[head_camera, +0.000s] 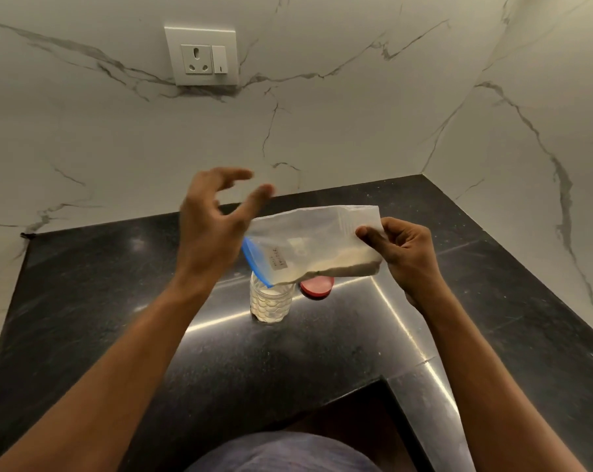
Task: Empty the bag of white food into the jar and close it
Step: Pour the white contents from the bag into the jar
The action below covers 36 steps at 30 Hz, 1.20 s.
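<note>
right grip pinching clear blue-zip plastic bag of white food, frame centre | left grip released, fingers spread | clear ribbed jar below bag mouth | round red lid beside it on black counter

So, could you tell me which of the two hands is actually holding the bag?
The right hand: its fingers pinch the bag at its closed bottom end. The left hand hangs open beside the blue-zip end, fingers spread, gripping nothing.

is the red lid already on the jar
No, the red lid lies flat on the black counter beside the jar, whose mouth is open under the bag.
</note>
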Tool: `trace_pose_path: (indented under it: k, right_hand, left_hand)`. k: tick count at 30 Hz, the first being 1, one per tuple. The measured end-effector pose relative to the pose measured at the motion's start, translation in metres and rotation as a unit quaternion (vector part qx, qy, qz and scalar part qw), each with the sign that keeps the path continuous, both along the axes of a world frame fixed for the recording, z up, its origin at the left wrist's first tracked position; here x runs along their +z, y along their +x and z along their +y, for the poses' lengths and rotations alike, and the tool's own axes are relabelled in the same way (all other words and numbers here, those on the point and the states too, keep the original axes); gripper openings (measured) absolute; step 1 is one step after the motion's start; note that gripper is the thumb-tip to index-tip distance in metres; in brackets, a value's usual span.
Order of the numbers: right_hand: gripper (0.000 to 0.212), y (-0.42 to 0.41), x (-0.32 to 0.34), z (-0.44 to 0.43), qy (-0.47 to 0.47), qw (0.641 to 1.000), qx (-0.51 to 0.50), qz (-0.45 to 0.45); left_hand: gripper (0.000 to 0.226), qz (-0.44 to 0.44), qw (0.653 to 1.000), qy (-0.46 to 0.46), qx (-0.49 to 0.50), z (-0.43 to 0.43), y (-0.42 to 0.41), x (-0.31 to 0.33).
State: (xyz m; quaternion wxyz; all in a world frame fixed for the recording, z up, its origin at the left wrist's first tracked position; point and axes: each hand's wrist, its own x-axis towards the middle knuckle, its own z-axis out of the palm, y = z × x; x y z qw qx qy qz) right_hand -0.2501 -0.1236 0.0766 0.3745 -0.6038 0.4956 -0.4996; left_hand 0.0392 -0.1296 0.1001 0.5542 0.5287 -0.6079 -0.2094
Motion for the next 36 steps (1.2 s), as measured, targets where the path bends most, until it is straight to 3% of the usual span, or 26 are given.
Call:
trace_pose_path:
  k: [3,7,10,16,22,36]
  right_hand:
    - [0.016,0.002,0.004,0.001,-0.012,1.0,-0.001,0.004]
    - [0.012,0.01,0.009,0.001,-0.036,0.999,0.002,0.014]
    - [0.008,0.017,0.01,0.0,-0.059,0.998,-0.01,0.007]
    - [0.008,0.023,0.006,0.001,-0.079,0.996,-0.039,0.002]
    - [0.008,0.027,0.009,0.003,-0.089,0.995,-0.047,0.022]
    - [0.01,0.038,0.014,0.0,-0.088,0.992,-0.045,0.075]
  left_hand:
    - [0.032,0.161,0.98,0.1,0.055,0.019,0.012,-0.039]
    - [0.033,0.202,0.941,0.263,-0.073,0.032,-0.004,-0.081]
    - [0.03,0.216,0.938,0.239,-0.13,0.032,-0.014,-0.092]
    - [0.013,0.208,0.949,0.202,-0.12,0.02,-0.008,-0.099]
    - [0.013,0.172,0.963,0.181,-0.099,0.017,0.002,-0.099]
    - [0.018,0.189,0.955,0.207,-0.095,0.018,0.012,-0.097]
